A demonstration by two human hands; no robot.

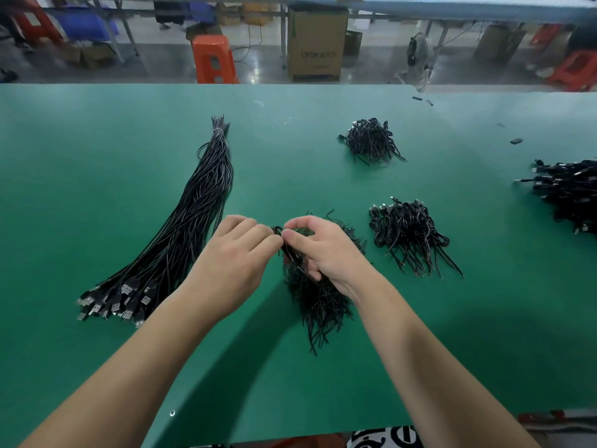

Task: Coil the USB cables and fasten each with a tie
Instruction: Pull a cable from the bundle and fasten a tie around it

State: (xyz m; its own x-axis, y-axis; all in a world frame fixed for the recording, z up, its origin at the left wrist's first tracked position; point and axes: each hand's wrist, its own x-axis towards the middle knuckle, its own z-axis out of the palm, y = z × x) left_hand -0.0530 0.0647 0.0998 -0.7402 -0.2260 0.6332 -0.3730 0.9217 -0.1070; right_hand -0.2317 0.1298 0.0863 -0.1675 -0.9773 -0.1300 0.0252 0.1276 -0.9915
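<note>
A long bundle of straight black USB cables (181,234) lies on the left of the green table (97,156), plugs toward me. Under my hands lies a loose pile of black ties (318,305). My right hand (318,250) grips a small coiled black cable (292,253) above that pile, its thumb and forefinger pinching at the top. Curled fingertips of my left hand (237,253) meet the right thumb at the coil's top and pinch something black there. Two heaps of coiled cables lie right of the hands, a near heap (408,234) and a far heap (371,140).
A further pile of black cables (568,192) reaches in from the right edge. Small black bits (516,141) lie scattered at the far right of the table. Beyond the far edge stand an orange stool (213,58) and a cardboard box (316,43).
</note>
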